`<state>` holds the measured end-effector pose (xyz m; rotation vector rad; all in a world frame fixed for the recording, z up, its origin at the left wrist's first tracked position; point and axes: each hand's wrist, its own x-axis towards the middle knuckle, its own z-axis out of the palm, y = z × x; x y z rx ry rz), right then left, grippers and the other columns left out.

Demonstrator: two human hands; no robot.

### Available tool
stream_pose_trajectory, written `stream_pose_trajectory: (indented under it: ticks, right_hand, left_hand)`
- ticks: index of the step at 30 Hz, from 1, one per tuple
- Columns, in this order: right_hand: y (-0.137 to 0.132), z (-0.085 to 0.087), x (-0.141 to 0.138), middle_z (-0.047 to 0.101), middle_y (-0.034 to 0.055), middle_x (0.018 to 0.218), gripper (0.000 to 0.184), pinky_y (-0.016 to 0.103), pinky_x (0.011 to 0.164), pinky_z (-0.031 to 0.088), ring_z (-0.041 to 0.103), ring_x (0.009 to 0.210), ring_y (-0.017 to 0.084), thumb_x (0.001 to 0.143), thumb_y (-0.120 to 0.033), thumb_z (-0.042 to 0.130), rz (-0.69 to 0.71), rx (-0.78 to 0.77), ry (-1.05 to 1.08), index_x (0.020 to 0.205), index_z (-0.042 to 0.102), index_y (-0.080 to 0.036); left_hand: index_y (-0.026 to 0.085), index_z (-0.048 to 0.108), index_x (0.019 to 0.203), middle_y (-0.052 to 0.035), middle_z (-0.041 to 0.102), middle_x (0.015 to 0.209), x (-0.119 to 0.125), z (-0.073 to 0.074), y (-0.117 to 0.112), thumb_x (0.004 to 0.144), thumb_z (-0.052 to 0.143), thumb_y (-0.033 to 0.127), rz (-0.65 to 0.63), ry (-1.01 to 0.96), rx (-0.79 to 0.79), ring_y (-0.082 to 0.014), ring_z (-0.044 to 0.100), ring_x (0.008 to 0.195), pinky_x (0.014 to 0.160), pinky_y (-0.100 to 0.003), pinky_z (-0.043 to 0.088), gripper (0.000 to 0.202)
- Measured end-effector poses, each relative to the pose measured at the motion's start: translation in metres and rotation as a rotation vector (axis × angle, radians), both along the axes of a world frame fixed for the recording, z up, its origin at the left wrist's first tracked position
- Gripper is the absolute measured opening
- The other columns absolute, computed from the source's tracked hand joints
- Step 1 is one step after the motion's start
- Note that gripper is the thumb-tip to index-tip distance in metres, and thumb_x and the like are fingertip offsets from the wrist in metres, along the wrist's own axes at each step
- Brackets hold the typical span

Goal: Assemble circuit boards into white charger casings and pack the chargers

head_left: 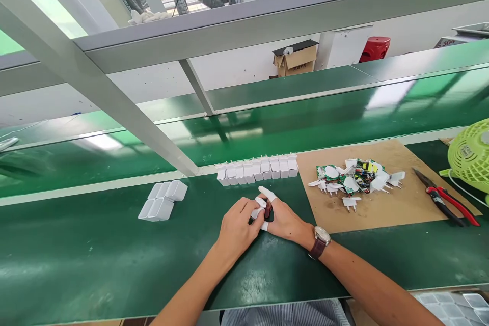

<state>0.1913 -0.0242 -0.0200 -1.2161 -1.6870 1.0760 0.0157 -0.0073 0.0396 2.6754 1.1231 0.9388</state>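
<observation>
Above the green bench, in the head view, my two hands meet around a small white plastic piece (260, 205), mostly covered by fingers. My left hand (237, 221) is closed, its thumb and fingers pinching that piece. My right hand (286, 218) curls around it from the other side; white finger cots cover its thumb and a fingertip. A row of white plastic charger housings (263, 169) stands just beyond my hands. To the left sit several more white housings (162, 200), grouped together with open tops.
At right, a brown board (324, 219) bears a pile of circuit boards with white plug parts (357, 178). Red-and-black pliers (445, 198) lie beside it, near a lime-green fan (471, 155). A slanted frame post (126, 112) meets the bench's back edge. Clear trays (453, 308) sit lower right.
</observation>
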Motion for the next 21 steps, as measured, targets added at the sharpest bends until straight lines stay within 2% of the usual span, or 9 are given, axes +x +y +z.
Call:
stream_pose_trajectory:
  ticks: [4, 7, 10, 13, 17, 21]
  right_hand:
    - [0.000, 0.004, 0.001, 0.064, 0.0099, 0.126, 0.084, 0.040, 0.093, 0.053, 0.065, 0.097, 0.022, 0.080, -0.023, 0.071, 0.014, 0.007, -0.001, 0.154, 0.032, -0.021]
    - [-0.001, 0.007, 0.001, 0.066, 0.0097, 0.123, 0.082, 0.038, 0.087, 0.055, 0.066, 0.089, 0.020, 0.079, -0.021, 0.070, 0.013, 0.008, -0.016, 0.152, 0.035, -0.021]
    - [-0.001, 0.009, 0.001, 0.067, 0.0090, 0.116, 0.085, 0.037, 0.083, 0.055, 0.064, 0.084, 0.020, 0.077, -0.020, 0.070, 0.008, 0.012, -0.064, 0.154, 0.034, -0.019]
    - [0.000, 0.010, 0.001, 0.067, 0.0087, 0.112, 0.086, 0.037, 0.084, 0.054, 0.063, 0.084, 0.020, 0.079, -0.022, 0.070, 0.013, 0.026, -0.092, 0.156, 0.032, -0.017]
    - [0.000, 0.012, 0.001, 0.066, 0.0098, 0.116, 0.089, 0.038, 0.082, 0.054, 0.062, 0.082, 0.019, 0.083, -0.030, 0.071, 0.021, 0.015, -0.095, 0.159, 0.026, -0.018]
    - [-0.002, 0.009, 0.002, 0.064, 0.0097, 0.113, 0.091, 0.042, 0.086, 0.054, 0.061, 0.084, 0.020, 0.082, -0.028, 0.072, 0.039, 0.031, -0.140, 0.159, 0.025, -0.017]
  left_hand:
    - [0.019, 0.061, 0.078, -0.0030, 0.065, 0.076, 0.011, -0.001, -0.006, 0.095, 0.063, 0.019, 0.084, 0.054, 0.203, -0.0160, 0.060, 0.071, 0.064, -0.028, 0.048, 0.017]
    - [0.020, 0.055, 0.071, -0.0026, 0.060, 0.072, 0.013, -0.001, -0.008, 0.094, 0.061, 0.019, 0.157, 0.093, 0.218, -0.0163, 0.056, 0.069, 0.059, -0.028, 0.043, 0.024]
    - [0.020, 0.054, 0.071, -0.0027, 0.059, 0.075, 0.013, -0.002, -0.009, 0.094, 0.060, 0.020, 0.208, 0.134, 0.190, -0.0168, 0.056, 0.071, 0.057, -0.027, 0.041, 0.024]
    - [0.021, 0.056, 0.077, -0.0039, 0.065, 0.086, 0.011, -0.002, -0.008, 0.093, 0.060, 0.022, 0.235, 0.137, 0.102, -0.0166, 0.061, 0.074, 0.057, -0.026, 0.043, 0.017]
    - [0.021, 0.057, 0.083, -0.0028, 0.070, 0.095, 0.005, -0.002, -0.005, 0.095, 0.059, 0.026, 0.196, 0.132, -0.068, -0.0149, 0.067, 0.071, 0.060, -0.026, 0.048, 0.013]
    - [0.023, 0.060, 0.095, -0.0014, 0.075, 0.095, -0.002, -0.007, -0.012, 0.096, 0.058, 0.026, 0.137, 0.150, -0.126, -0.0164, 0.070, 0.073, 0.060, -0.026, 0.051, 0.004]
